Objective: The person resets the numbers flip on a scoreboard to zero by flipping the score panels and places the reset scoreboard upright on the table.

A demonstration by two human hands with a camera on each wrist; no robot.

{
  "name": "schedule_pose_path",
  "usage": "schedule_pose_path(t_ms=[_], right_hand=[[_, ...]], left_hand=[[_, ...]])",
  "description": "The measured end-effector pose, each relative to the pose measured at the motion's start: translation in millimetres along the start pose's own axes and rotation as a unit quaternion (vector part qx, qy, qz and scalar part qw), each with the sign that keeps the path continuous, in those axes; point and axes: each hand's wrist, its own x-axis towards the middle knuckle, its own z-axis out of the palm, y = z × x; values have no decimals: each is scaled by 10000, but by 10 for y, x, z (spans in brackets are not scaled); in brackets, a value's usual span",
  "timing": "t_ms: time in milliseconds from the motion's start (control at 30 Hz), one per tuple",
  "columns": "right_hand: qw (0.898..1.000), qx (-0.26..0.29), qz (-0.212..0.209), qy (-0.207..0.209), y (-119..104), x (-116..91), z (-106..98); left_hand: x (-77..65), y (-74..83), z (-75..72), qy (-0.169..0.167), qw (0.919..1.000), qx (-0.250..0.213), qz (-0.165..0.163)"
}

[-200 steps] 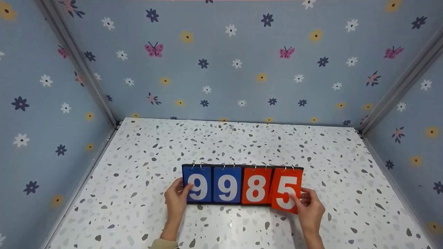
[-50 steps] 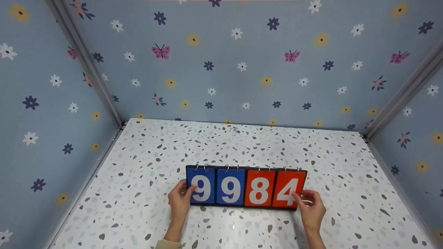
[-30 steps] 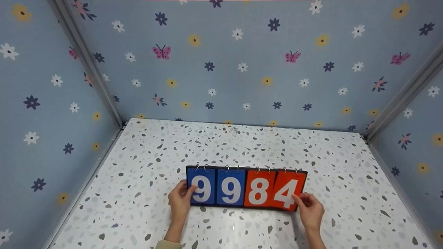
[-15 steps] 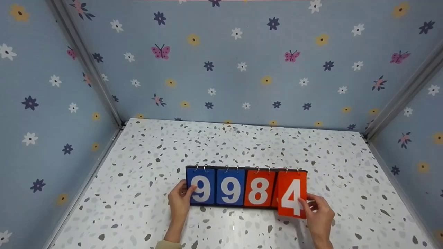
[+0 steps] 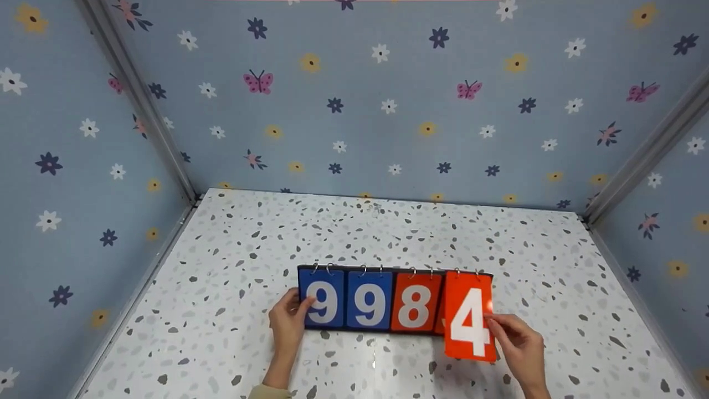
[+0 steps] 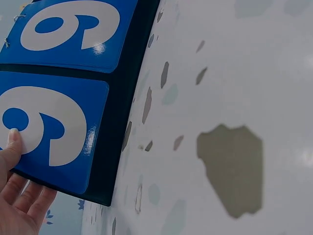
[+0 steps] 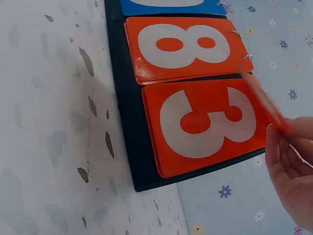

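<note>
A flip scoreboard (image 5: 393,302) with a black backing shows two blue 9 cards, a red 8 and a red 4. My left hand (image 5: 288,318) holds its left end, thumb on the front of the first blue card (image 6: 41,127) and fingers behind the backing. At the right end, my right hand (image 5: 523,346) pinches the red 4 card (image 5: 471,316) by its right edge and holds it lifted off the stack, still on its rings. In the right wrist view this card (image 7: 261,100) appears edge-on, and a red 3 card (image 7: 200,125) lies uncovered beneath.
The white speckled table (image 5: 365,238) extends behind and around the scoreboard. Flowered blue panels (image 5: 354,111) stand at the back and both sides, with grey metal posts (image 5: 141,105) at the corners.
The right-end card was 5 at first, then 4. Over the last second my right hand has lifted the 4 outward, moving right and toward me. My left hand keeps its hold.
</note>
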Motion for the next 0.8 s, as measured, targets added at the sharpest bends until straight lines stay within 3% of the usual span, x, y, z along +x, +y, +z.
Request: schedule_pose_path(t_ms=[100,267,433,667,733,800], right_hand=[[9984,441,61,-347,-162,11,-44],[9928,955,-260,-672,-226,58,-90],[9838,1474,-1004,-169,-289,194,-38],[9471,2112,-2413,144,-472,496,28],[9432,2044,-2608,224,-515,592,42],[9472,1740,-2665,378,-549,688,55]], left_hand=[[-3,-1,1,12,10000,-2,11],[-5,8,2,11,10000,-28,33],[-6,26,6,-1,10000,53,-30],[-12,52,-2,-10,9998,39,-188],[-13,50,-3,-21,9998,24,-184],[-16,45,-1,-18,9998,31,-183]])
